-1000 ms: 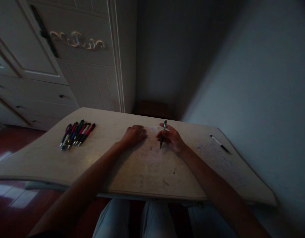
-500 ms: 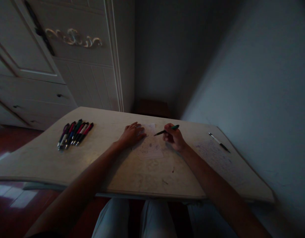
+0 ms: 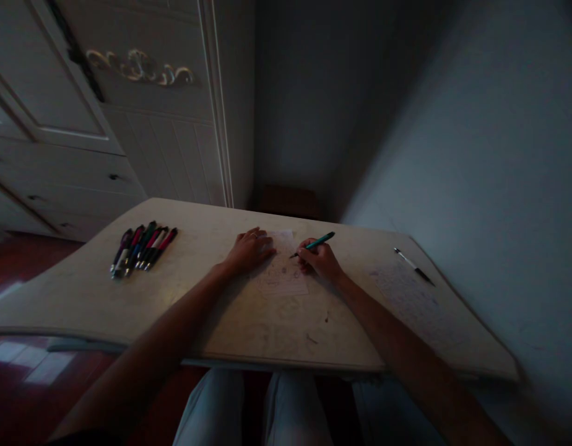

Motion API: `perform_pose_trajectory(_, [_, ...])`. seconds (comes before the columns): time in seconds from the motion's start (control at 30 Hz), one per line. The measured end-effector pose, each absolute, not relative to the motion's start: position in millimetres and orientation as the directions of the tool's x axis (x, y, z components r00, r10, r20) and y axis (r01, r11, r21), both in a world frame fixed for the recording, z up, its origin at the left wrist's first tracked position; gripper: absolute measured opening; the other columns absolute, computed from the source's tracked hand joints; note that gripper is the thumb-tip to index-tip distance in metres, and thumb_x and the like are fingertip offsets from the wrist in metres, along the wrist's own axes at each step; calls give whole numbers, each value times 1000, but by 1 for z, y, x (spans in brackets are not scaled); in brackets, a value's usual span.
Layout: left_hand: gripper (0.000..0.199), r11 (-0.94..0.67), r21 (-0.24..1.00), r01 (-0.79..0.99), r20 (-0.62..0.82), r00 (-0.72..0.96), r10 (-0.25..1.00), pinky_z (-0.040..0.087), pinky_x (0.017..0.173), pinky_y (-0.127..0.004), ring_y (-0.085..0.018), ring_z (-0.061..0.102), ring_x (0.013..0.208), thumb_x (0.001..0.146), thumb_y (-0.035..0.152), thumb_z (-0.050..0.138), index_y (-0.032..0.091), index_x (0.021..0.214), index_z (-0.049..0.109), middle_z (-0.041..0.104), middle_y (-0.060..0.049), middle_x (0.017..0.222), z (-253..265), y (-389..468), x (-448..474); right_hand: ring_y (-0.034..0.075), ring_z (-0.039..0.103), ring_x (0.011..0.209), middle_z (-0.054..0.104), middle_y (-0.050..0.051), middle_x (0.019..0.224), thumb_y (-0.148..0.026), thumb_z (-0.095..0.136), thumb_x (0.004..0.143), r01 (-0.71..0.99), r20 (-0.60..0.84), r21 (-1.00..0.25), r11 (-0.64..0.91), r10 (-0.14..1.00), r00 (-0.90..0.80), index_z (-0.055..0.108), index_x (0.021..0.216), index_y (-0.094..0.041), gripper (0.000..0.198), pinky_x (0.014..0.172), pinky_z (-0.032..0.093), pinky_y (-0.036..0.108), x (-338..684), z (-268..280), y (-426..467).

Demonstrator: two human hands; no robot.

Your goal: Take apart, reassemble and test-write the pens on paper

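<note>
A sheet of paper (image 3: 286,286) with ink marks lies on the pale table in front of me. My left hand (image 3: 252,249) rests flat across its left edge, fingers stretched out and a ring on one of them. Over the right side of the sheet, my right hand (image 3: 316,257) grips a green pen (image 3: 321,240), its dark tip pointing left and down at the paper. Whether the tip touches the sheet I cannot tell.
Several pens (image 3: 144,248) lie bunched on the left of the table (image 3: 212,226). A white and black pen (image 3: 413,266) lies near the right edge, beside scribbles (image 3: 407,300) on the tabletop. A pale cabinet (image 3: 174,142) stands behind at left; a wall (image 3: 490,186) borders the right.
My right hand has moved slightly left and rotated, so the pen stands steeper with more of its green barrel showing. My left hand has stayed in place on the paper.
</note>
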State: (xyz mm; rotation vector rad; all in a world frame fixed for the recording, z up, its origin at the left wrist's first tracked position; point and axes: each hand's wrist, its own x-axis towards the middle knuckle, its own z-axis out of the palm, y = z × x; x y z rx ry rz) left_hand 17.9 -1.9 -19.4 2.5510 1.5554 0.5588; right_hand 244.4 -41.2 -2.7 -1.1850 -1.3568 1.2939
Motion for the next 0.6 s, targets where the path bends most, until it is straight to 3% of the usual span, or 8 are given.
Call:
perform_pose_trajectory(0.23, [43,-463,269,844,254,402,880,34,110,-46,-28,44,134,91,49,51,25,125,64,56,-11,138,-18,-3,18,13,63,54,69,3,70,-39,69,74,263,77,-956,132,975,-207,63,85,-18,25,46,49,20,245,-5,-41])
perform_pose_trajectory(0.6, [42,-458,268,847,255,396,882,35,108,-46,-27,48,131,91,48,52,25,123,65,57,-11,137,-15,-4,19,13,63,54,69,4,69,-40,67,75,290,120,-938,189,964,-238,65,84,-17,24,47,48,22,246,-9,-39])
